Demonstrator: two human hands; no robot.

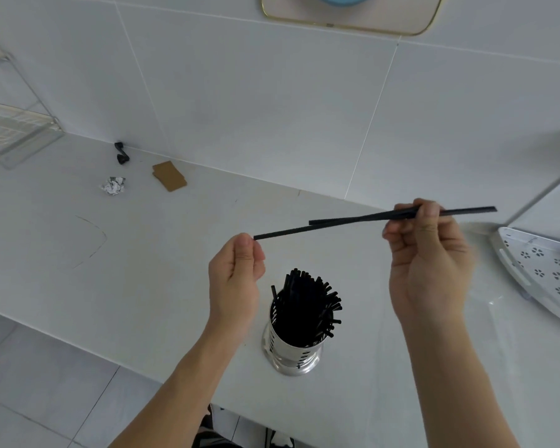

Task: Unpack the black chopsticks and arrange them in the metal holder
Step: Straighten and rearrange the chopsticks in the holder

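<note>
Here, right hand (429,253) pinching chopsticks (343,223), left hand (236,270) touching tip

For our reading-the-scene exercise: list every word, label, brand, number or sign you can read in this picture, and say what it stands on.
No text can be read anywhere.
Crumpled paper: black marks, possibly print, too small and creased to read.
Brown card pieces: plain, no writing visible.
Metal holder and the black chopsticks pinched by the right hand and left hand: no markings visible.
White perforated tray: flower-shaped holes only.
</note>
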